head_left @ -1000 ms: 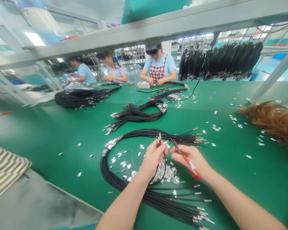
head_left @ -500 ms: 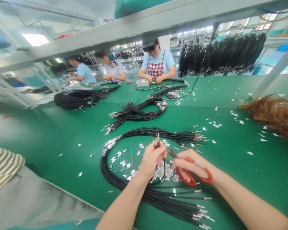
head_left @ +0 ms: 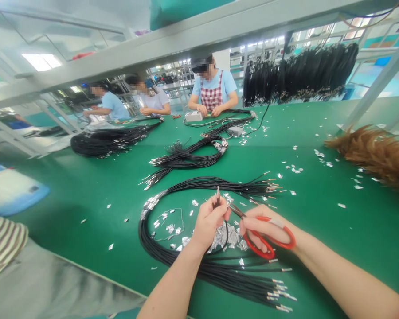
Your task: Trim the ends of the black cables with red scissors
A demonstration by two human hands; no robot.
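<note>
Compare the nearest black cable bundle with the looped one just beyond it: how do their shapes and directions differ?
The nearest bundle bends in a wide, open curve, while the farther bundle makes a tighter loop. The nearest bundle's loose ends point right; the farther bundle's point left. Both are black cables with bright tips and silvery patches at the bend.

Scissors (head_left: 241, 215) pair dark metal blades with smooth, glossy red plastic handles (head_left: 291, 239). Black cables (head_left: 157, 246) in nearest bundle: smooth, rubbery-looking sheathing, low sheen; cable tips (head_left: 279, 293) bare metal, coppery to silvery. Silvery wrap (head_left: 153, 201) on same bundle shiny, wrinkled. Foil-like scraps (head_left: 232, 237) crinkled, bright. Table (head_left: 314, 230) green, smooth, softly reflective. Overhead beam (head_left: 153, 43): smooth, pale, painted-looking metal. Brown tuft (head_left: 379, 155) at right shaggy, fur-like. Across table, checked apron (head_left: 212, 96) in matt cloth; small whitish box (head_left: 193, 117) smooth, plastic-looking. Striped fabric (head_left: 2, 248) at left soft, matt.
</note>
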